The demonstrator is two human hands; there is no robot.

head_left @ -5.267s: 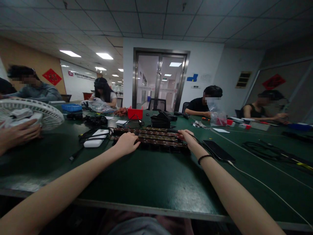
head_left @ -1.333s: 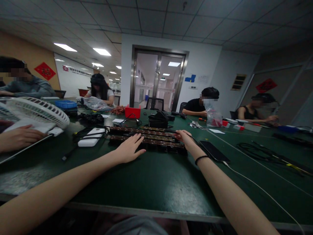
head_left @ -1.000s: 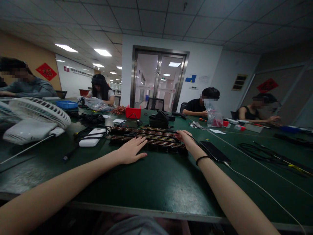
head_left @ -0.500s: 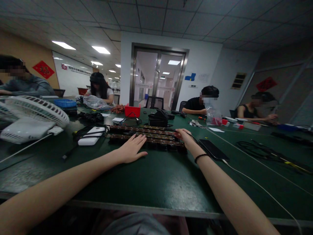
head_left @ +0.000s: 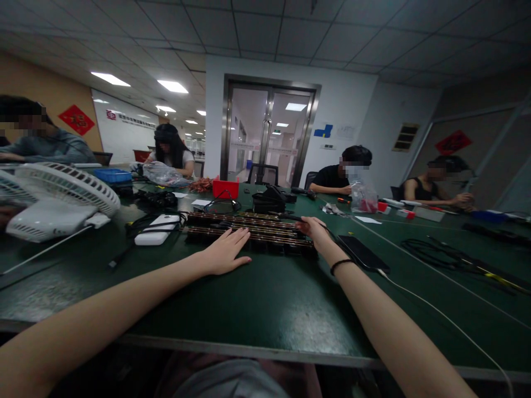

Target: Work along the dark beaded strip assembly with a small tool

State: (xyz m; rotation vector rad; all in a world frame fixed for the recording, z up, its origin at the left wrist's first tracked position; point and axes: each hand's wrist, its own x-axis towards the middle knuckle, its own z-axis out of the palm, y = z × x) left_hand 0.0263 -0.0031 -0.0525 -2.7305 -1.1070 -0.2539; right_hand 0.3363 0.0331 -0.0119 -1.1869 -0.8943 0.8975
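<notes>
A dark rack strung with several thin copper-coloured strips (head_left: 269,231) lies across the green table (head_left: 249,315). My left hand (head_left: 228,250) rests palm down on its near left part, fingers spread. At the rack's right end, my right hand (head_left: 316,232) has its fingers closed on a slim black tool (head_left: 290,218), whose tip points left over the strips. What the tip touches is too small to tell. The tool's cord runs back beside my right wrist.
Left of the rack lie a white power bank (head_left: 155,230) and a white fan (head_left: 62,202). A black phone (head_left: 362,253) with a white cable is on the right. Behind are a red bin (head_left: 225,189), a black case (head_left: 271,198) and several seated people.
My right hand and the black tool have shifted very slightly. My left hand stays on the rack. The view has moved a little.
</notes>
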